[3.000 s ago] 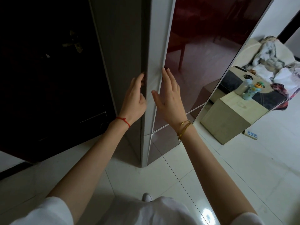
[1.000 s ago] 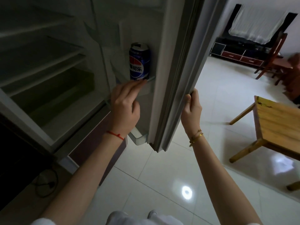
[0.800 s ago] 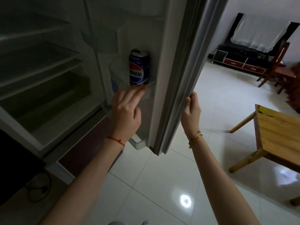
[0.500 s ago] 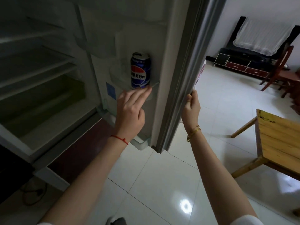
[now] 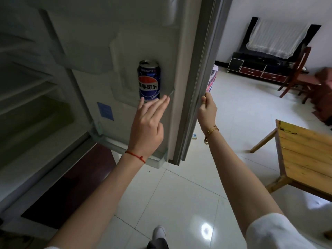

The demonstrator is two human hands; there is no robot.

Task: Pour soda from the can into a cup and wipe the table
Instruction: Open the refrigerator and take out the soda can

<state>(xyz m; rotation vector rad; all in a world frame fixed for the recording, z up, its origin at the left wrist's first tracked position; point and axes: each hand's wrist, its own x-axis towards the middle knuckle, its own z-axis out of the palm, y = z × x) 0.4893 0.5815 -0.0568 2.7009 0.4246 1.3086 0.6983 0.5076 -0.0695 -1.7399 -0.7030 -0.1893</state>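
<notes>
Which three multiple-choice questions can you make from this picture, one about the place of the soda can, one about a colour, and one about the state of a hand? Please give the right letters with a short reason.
1. Where does the soda can stand?
A. On the wooden table
B. On a shelf inside the open fridge door
C. On the floor

2. What colour is the string on the left wrist?
A. Red
B. Green
C. White

3. What is the right hand doing?
A. Hanging free
B. Holding a cup
C. Gripping the edge of the fridge door

Answers:
1 B: the soda can stands upright in the fridge door shelf, far from the wooden table.
2 A: a red string circles the wrist of the left hand, whose straight fingers reach just below the can.
3 C: the right hand curls round the door's outer edge.
</notes>
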